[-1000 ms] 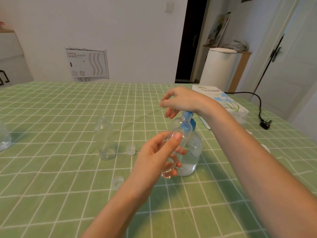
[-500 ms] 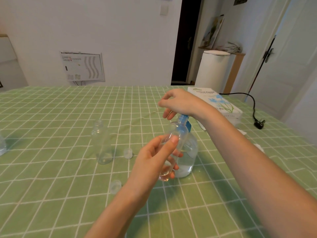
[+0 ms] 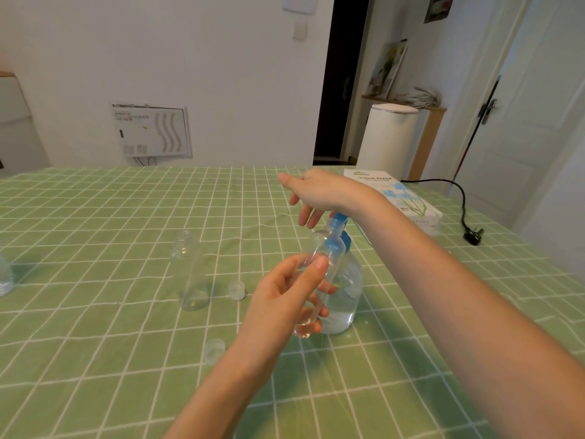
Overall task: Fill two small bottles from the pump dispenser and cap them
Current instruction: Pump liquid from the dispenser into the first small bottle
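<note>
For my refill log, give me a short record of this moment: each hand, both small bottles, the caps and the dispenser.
left hand: grips the held bottle, tilted, neck up by the pump
right hand: palm over the blue pump head, fingers loose
pump dispenser: upright on the tablecloth, partly full of clear liquid
second bottle: upright, uncapped, left of the dispenser, untouched
far cap: loose beside the second bottle
near cap: loose, nearer the person
capping: not yet done

Green white-checked tablecloth [image 3: 126, 232] — clear pump dispenser [image 3: 346, 299], blue pump head [image 3: 338, 220].
</note>
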`<state>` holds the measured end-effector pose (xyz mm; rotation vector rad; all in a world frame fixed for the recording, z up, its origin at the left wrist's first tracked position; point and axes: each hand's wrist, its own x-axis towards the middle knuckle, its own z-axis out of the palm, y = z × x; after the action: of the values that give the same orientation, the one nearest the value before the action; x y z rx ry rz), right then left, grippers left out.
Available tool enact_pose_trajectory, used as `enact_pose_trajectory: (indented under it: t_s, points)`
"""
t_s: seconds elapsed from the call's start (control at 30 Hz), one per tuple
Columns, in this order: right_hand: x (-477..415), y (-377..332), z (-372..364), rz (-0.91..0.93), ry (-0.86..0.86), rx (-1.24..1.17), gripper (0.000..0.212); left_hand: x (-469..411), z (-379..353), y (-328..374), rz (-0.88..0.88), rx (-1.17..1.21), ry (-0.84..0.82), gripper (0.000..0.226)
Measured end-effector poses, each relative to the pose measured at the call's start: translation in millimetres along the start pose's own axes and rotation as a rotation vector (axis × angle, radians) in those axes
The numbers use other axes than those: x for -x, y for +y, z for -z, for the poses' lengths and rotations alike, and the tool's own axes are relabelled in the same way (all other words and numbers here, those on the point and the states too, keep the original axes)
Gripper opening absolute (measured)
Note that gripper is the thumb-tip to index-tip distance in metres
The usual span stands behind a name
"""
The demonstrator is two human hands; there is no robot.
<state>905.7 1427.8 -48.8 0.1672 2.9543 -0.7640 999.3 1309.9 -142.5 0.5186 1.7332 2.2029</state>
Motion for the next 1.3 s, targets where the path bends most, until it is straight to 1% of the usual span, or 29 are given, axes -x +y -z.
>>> enact_pose_trajectory:
  t_s: [0.1,0.3,0.47,0.63,0.83,0.93,1.07,1.3]
  points:
    - [-2.1,2.3,-1.8,-0.019,-0.014,-0.05,0.065,-0.6,-0.2,-0.3,0.002,0.013,0.001,0.051]
    - [-6.0,1.7,-6.2,-0.036,-0.04,-0.031,0.069,-0.9,0.6,-1.7,0.004,0.02,0.006,0.055]
    - [-6.5,6.8,-11.1,-0.074,-0.051,-0.097,0.073,1.0,0.4,-3.9,0.021,0.012,0.001,0.047]
    - [-8.7,9.8,-17.7,-0.08,-0.049,-0.093,0.077,3.1,2.1,-5.8,0.031,-0.019,0.013,0.044]
    - [-5.9,6.2,-6.9,-0.025,-0.015,-0.129,0.07,0.2,0.4,-3.1,0.024,0.001,0.011,0.054]
    - [-5.5,4.0,-3.3,0.012,0.004,-0.106,0.071,-0.9,-0.5,-2.3,0.014,0.022,0.009,0.056]
    - [-6.2,4.5,-7.0,0.009,0.008,-0.114,0.073,-0.9,-0.1,-3.1,0.018,0.004,0.008,0.057]
    - [-6.9,11.0,-16.9,-0.025,-0.026,-0.125,0.076,2.5,1.8,-6.4,0.038,-0.011,0.013,0.045]
